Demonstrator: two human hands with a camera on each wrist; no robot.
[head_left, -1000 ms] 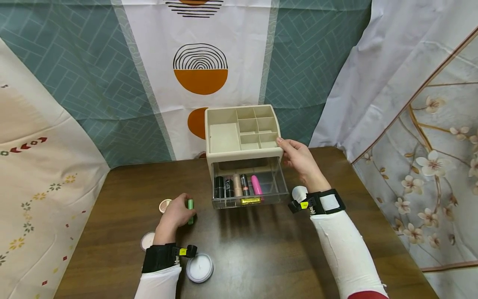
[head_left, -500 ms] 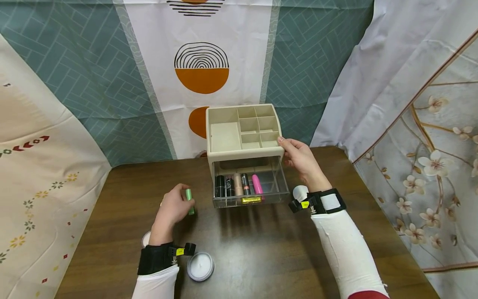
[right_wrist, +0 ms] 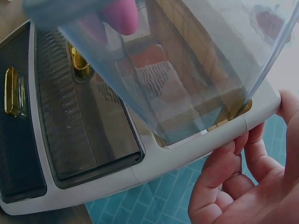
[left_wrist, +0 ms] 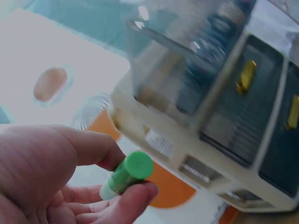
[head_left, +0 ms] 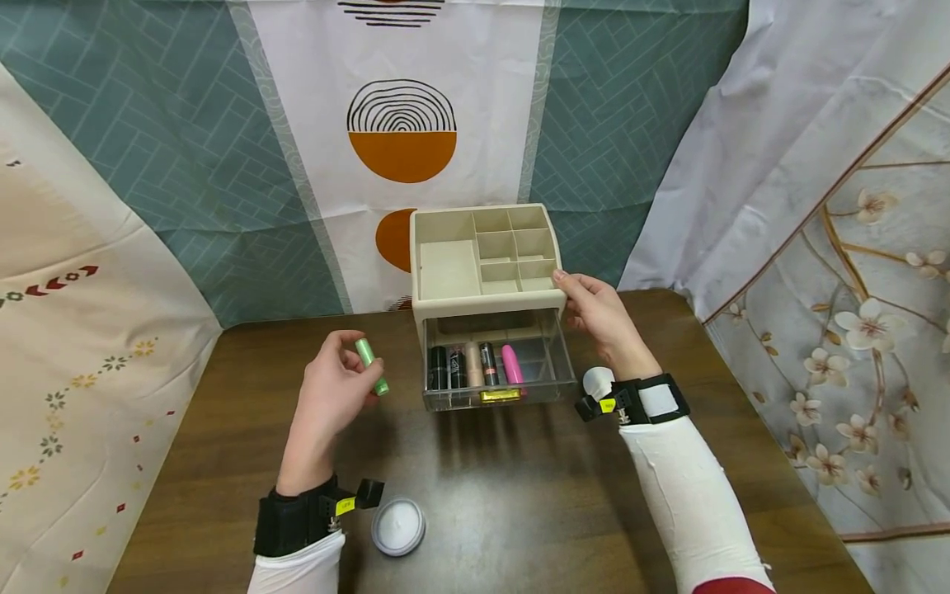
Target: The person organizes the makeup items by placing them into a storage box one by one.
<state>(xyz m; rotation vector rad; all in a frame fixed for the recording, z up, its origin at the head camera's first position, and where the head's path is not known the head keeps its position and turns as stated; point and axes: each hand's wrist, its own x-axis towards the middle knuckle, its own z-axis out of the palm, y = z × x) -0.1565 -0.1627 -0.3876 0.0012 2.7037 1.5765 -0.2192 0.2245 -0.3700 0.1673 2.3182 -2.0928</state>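
Observation:
My left hand (head_left: 331, 389) pinches a green lipstick tube (head_left: 372, 365) between thumb and fingers, above the table left of the drawer. In the left wrist view the round end of the tube (left_wrist: 139, 165) faces the camera. A cream makeup organizer (head_left: 447, 272) stands at the back of the table. Its clear top drawer (head_left: 549, 371) is pulled out and holds several lipsticks (head_left: 473, 365), one of them pink (head_left: 511, 365). My right hand (head_left: 604, 326) grips the organizer's right front edge, thumb on top; in the right wrist view its fingers (right_wrist: 219, 172) curl at the frame.
A round white-topped jar (head_left: 398, 526) stands on the table (head_left: 512, 511) near my left wrist. Another round white item (head_left: 598, 383) lies beside my right wrist. Two more drawers with gold handles (left_wrist: 246, 77) sit below the drawn-out one. Curtains (head_left: 623, 124) hang behind.
My left hand has lifted the green lipstick tube off the table, moving up and slightly left and tilting it. The right hand keeps its grip on the organizer.

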